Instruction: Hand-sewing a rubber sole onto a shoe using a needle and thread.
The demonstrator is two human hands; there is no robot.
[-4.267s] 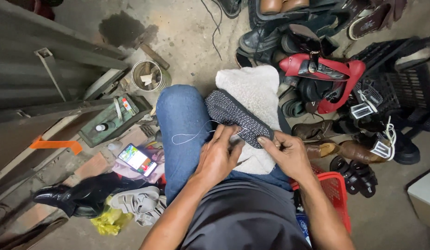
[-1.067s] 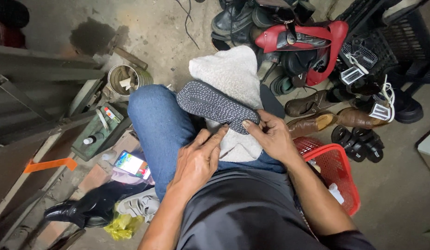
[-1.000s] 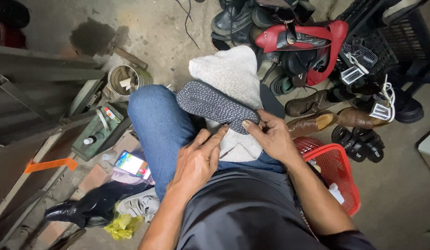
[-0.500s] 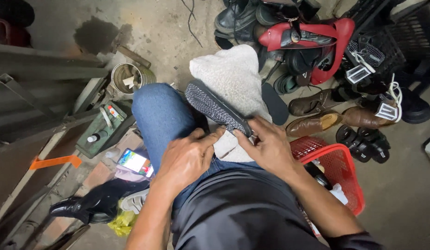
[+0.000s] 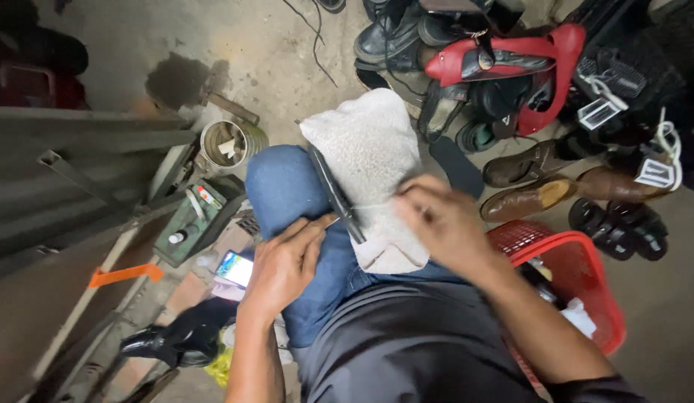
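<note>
A dark patterned shoe (image 5: 333, 195) stands on its edge on my lap, between my jeans-clad knee (image 5: 287, 186) and a white fuzzy cloth (image 5: 371, 160). My left hand (image 5: 283, 265) holds the near end of the shoe, thumb and fingers pressed at it. My right hand (image 5: 436, 220), blurred, is pinched on a pale thread (image 5: 373, 206) that runs taut from the shoe across the cloth.
A heap of shoes and boots (image 5: 541, 97) fills the floor ahead and to the right. A red plastic basket (image 5: 578, 276) sits by my right side. To the left are a metal can (image 5: 226, 143), a green toolbox (image 5: 194, 220), a phone (image 5: 235, 269) and a black shoe (image 5: 175, 339).
The shoe has turned from lying flat to standing on edge. My right hand has moved away from it to the right, drawing the thread out.
</note>
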